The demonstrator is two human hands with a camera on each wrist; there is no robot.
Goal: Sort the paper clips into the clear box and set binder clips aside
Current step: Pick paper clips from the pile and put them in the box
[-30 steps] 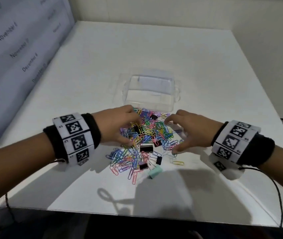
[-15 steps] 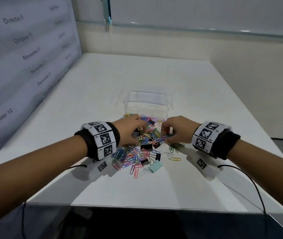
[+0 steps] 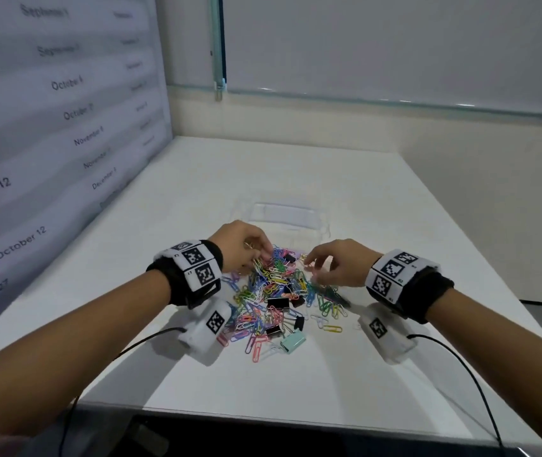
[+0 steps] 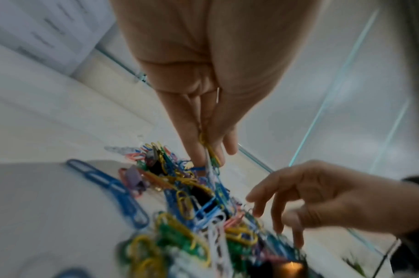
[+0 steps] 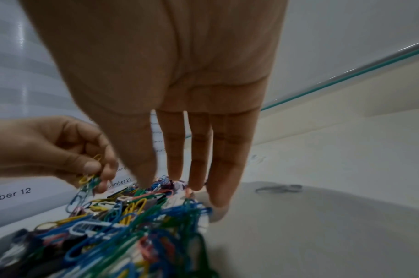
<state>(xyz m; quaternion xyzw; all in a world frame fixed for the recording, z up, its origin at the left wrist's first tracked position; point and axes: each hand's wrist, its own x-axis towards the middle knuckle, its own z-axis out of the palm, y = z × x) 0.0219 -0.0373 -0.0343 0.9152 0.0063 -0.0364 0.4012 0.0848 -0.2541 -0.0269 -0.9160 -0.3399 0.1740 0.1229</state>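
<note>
left hand (image 3: pixel 242 248): pinching paper clips (image 5: pixel 89 180) at pile (image 3: pixel 276 291) far-left edge; likely lifting toward box (image 3: pixel 282 216) just beyond
right hand (image 3: pixel 335 265): fingers loosely spread, empty, over pile right side; probably next pick
binder clips (image 3: pixel 277 303): mixed in pile on tabletop (image 3: pixel 296 384); none set aside

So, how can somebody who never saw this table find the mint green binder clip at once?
Start at the white table and find the heap of coloured paper clips between the two hands. Go to the heap's near edge, closest to the person. The mint green binder clip lies there, the only pale green, solid, boxy piece; the neighbouring binder clips are black.
</note>
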